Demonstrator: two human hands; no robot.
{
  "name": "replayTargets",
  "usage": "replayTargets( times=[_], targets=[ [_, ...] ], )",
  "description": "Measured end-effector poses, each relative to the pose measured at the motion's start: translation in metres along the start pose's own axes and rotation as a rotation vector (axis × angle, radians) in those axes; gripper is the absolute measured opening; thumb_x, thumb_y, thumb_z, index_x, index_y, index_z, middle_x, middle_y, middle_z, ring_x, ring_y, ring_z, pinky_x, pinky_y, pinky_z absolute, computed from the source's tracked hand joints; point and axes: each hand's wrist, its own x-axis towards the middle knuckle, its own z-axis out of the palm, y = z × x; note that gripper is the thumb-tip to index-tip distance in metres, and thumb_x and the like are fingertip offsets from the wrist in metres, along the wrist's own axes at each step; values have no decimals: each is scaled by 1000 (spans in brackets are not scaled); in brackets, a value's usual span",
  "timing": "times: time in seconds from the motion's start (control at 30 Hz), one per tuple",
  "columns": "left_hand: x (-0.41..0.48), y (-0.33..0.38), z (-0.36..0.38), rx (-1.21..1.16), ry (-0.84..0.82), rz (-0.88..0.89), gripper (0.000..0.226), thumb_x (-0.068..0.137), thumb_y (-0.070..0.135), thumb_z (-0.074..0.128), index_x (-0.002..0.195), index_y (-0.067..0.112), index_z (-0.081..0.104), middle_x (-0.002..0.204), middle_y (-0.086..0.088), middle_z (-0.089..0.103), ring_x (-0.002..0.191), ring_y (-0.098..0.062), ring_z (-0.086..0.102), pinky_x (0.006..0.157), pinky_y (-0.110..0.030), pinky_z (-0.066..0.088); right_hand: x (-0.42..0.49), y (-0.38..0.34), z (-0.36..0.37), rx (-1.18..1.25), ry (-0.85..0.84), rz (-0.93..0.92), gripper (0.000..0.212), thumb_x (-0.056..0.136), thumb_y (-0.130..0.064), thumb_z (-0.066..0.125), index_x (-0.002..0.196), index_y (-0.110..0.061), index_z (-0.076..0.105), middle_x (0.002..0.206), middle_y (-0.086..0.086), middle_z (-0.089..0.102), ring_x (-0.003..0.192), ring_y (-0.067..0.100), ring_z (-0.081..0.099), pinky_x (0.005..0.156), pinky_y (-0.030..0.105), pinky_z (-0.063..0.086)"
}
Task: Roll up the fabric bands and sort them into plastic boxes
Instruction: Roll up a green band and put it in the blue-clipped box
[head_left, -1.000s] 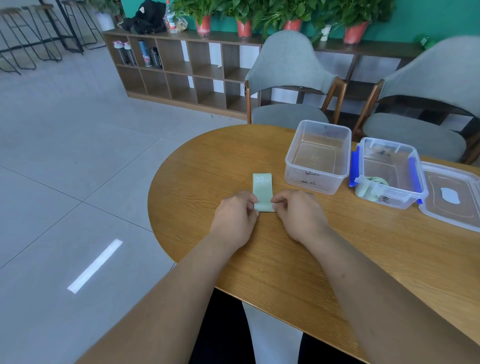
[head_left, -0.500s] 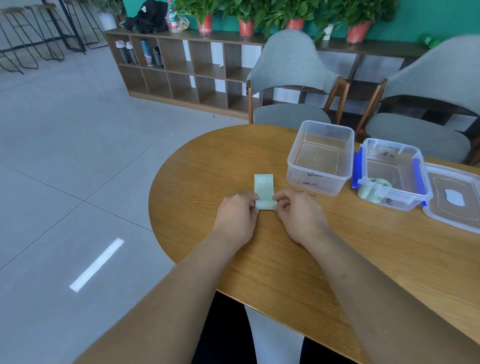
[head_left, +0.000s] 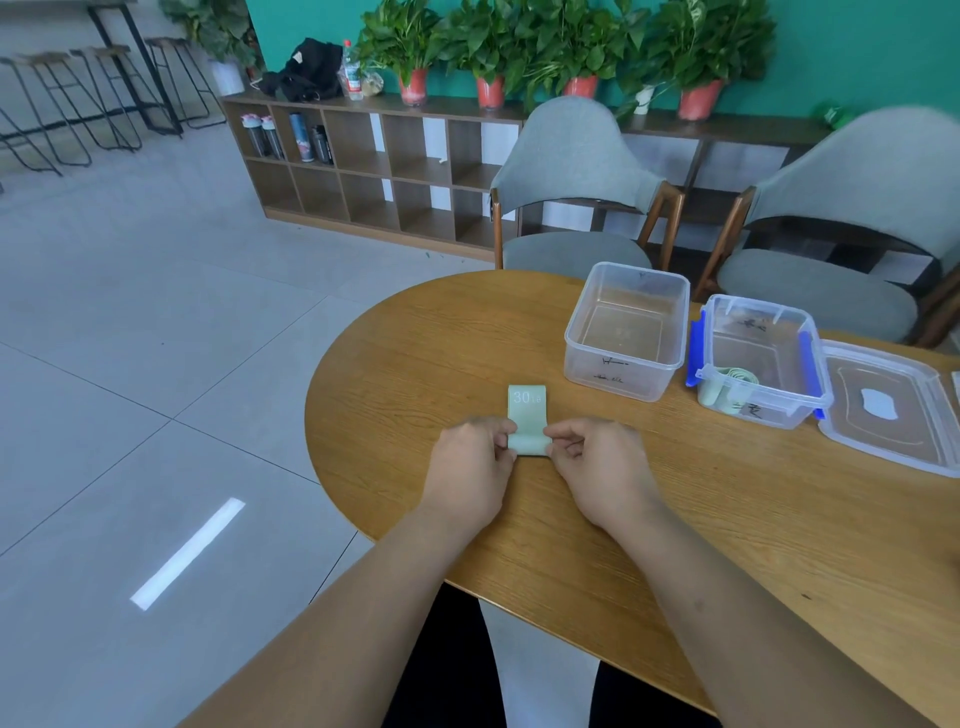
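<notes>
A pale green fabric band (head_left: 527, 415) marked "30" lies on the wooden table (head_left: 415, 353), its near end rolled up. My left hand (head_left: 475, 465) pinches the roll's left side and my right hand (head_left: 597, 462) pinches its right side. Behind it stands an empty clear plastic box (head_left: 628, 332). To the right, a clear box with blue clips (head_left: 761, 364) holds a rolled pale green band (head_left: 719, 389) at its front.
A clear lid (head_left: 893, 415) lies flat at the table's right edge. Two grey chairs (head_left: 576, 208) stand behind the table, with a low wooden shelf (head_left: 374, 171) and potted plants beyond. The table's rounded left edge drops to the tiled floor.
The roll has advanced a little further along the band, leaving a shorter flat part. Both hands stay at its ends.
</notes>
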Motion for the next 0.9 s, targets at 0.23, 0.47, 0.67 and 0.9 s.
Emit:
replayTargets(
  times=[0.23, 0.47, 0.67, 0.9],
  targets=[
    [-20, 2, -1, -3, -29, -10, 32, 90, 17, 78, 119, 29, 72, 90, 17, 69, 85, -5, 68, 89, -30, 56, -16, 5, -3, -28, -29, 17, 22, 97, -22, 71, 117, -27, 78, 100, -13, 75, 84, -7, 63, 76, 1, 41],
    [-21, 3, -3, -33, -16, -37, 18, 91, 24, 77, 106, 31, 69, 86, 19, 69, 81, 0, 66, 82, -23, 55, -14, 0, -6, -12, -14, 40, 17, 96, -25, 71, 112, -30, 74, 84, -17, 72, 80, 0, 67, 86, 30, 58],
    [-12, 2, -4, -17, -30, -42, 11, 95, 29, 73, 106, 27, 73, 88, 18, 72, 88, -2, 68, 83, -20, 50, -7, 2, -4, -24, -34, 42, 15, 93, -30, 75, 108, -30, 77, 88, -19, 71, 82, -4, 66, 82, 23, 57],
    [-1, 2, -3, -16, -47, -53, 17, 93, 30, 75, 109, 29, 72, 83, 19, 73, 90, -8, 68, 90, -31, 53, 4, 4, -2, -51, -68, 58, 24, 92, -30, 76, 116, -32, 76, 92, -17, 73, 86, 0, 66, 85, 23, 55]
  ],
)
